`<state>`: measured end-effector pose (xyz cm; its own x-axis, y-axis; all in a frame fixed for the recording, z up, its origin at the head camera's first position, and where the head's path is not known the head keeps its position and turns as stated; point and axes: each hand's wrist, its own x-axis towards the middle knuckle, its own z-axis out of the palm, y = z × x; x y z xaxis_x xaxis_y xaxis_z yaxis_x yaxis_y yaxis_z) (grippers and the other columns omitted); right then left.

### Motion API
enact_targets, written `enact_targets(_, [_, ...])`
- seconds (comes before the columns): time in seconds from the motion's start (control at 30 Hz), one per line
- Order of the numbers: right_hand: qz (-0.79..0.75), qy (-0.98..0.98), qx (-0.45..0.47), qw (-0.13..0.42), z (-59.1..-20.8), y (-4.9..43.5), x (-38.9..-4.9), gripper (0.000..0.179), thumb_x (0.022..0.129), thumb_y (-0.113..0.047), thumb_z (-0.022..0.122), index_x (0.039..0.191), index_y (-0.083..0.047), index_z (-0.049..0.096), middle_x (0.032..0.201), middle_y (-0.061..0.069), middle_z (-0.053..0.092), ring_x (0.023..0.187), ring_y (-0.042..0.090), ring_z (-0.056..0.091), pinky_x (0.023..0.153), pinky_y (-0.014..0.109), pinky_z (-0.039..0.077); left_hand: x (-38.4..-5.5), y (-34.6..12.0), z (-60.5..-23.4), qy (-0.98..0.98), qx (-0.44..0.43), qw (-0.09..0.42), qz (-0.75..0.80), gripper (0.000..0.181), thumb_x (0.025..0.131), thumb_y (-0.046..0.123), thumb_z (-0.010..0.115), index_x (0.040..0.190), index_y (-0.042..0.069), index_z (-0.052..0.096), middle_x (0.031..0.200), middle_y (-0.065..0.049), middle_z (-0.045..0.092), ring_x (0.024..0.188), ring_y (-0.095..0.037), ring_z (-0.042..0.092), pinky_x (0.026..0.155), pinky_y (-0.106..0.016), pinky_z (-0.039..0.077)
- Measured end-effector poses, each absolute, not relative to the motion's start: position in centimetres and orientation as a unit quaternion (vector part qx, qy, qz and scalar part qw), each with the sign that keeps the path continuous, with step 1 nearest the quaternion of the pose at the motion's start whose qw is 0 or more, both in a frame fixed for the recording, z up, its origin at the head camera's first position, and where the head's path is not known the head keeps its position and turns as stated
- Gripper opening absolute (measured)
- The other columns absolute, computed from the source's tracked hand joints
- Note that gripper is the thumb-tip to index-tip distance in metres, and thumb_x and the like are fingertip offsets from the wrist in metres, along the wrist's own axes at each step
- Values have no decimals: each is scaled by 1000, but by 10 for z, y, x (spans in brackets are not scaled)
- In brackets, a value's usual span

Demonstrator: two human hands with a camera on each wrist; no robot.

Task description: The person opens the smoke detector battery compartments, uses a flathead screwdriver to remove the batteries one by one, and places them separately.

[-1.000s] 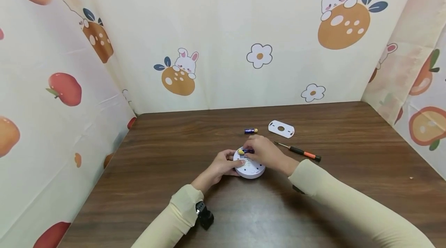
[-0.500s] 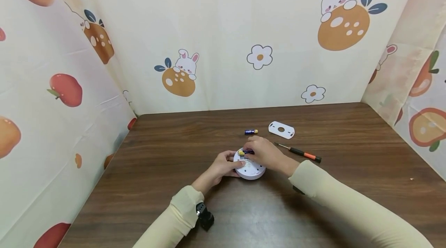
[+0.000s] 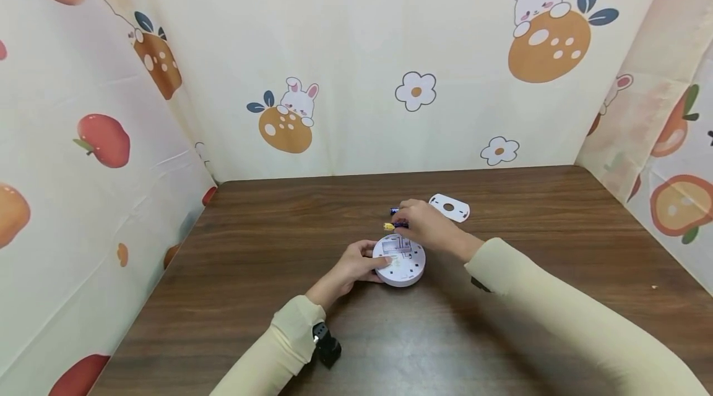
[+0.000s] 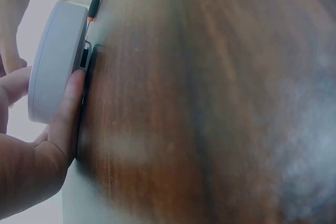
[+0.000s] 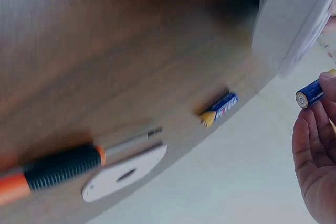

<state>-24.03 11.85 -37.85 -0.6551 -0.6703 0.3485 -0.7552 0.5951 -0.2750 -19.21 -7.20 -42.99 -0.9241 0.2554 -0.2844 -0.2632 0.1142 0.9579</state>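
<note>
A round white device [image 3: 402,267] with a rectangular recess near its far edge sits at the middle of the table. My left hand [image 3: 356,265] grips its left side, thumb on top and fingers around the rim. In the left wrist view the device's side wall [image 4: 59,61] shows, with fingers at its underside. Just beyond the device, my right hand [image 3: 426,228] pinches a blue and yellow battery [image 5: 311,94] between thumb and fingers. A second battery [image 5: 220,108] lies on the table behind, partly hidden by the right hand in the head view.
A white oval plate with a central hole [image 3: 459,209] lies at the back right. In the right wrist view an orange and black screwdriver [image 5: 63,166] lies beside it. A printed curtain [image 3: 356,105] hangs behind the table [image 3: 267,216].
My right hand has lifted the battery out of the device's recess and moved a little away toward the back. The recess now shows uncovered. My left hand stays in place.
</note>
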Motion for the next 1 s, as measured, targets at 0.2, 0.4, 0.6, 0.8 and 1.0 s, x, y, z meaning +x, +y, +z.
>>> enact_targets(0.2, [165,-909,374,86,-377,118,-260,14,80,-7,77,92,-4,72,89,4,63,83,18,61,72,33,55,-194,-73,-431,722,-12,195,663,48,84,2,70,126,-9,50,98,-13,59,69,-14,62,63,-33,59])
enact_targets(0.4, [125,-926,349,68,-385,117,-277,12,83,-9,75,94,-3,72,88,4,61,82,18,61,73,34,55,-195,-73,-431,727,-19,199,657,49,84,4,71,127,-7,51,100,-14,58,71,-16,62,65,-33,59])
enact_targets(0.6, [78,-936,338,52,-395,114,-289,9,84,-8,73,92,-4,72,87,4,60,81,19,60,74,35,54,-195,-72,-430,730,-22,195,655,48,84,4,72,126,-7,51,99,-14,59,72,-17,63,64,-33,59])
enact_targets(0.8, [48,-940,335,37,-405,113,-297,9,86,-10,72,92,-4,72,87,5,62,82,20,61,74,35,54,-195,-72,-429,730,-28,197,654,49,84,4,72,127,-6,51,99,-15,59,72,-17,63,65,-33,59])
enact_targets(1.0, [48,-944,326,24,-408,113,-298,7,86,-8,70,91,-3,73,86,6,64,82,22,62,74,37,55,-194,-72,-429,727,-27,199,656,49,84,4,72,127,-6,51,99,-15,59,72,-17,63,65,-34,59])
